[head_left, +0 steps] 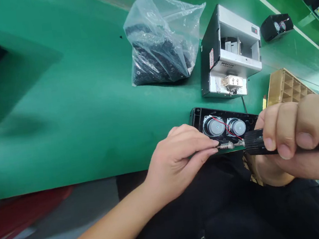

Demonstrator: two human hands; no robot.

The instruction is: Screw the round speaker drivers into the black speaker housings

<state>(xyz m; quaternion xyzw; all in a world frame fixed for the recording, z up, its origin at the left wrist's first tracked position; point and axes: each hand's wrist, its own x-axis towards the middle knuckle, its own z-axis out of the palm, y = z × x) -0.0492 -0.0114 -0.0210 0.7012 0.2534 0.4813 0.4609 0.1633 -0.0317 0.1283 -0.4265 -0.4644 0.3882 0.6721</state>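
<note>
A black electric screwdriver (259,142) lies level in my right hand (295,136), whose fingers wrap round its body. Its metal bit (227,146) points left toward my left hand (182,152). Thumb and forefinger of that hand pinch the end of the bit; any screw between the fingertips is too small to make out. Just behind both hands, a long black speaker housing (196,118) rests on the bench near the front edge. Two round silver-backed speakers (215,127) with red wires sit in it, and the hands hide part of its near side.
On the green bench (74,127) stand a clear plastic bag (163,43) of small dark parts and a grey-and-black machine (238,61). A divided cardboard box (284,86) is at the right. Farther back sits another black speaker housing (267,29).
</note>
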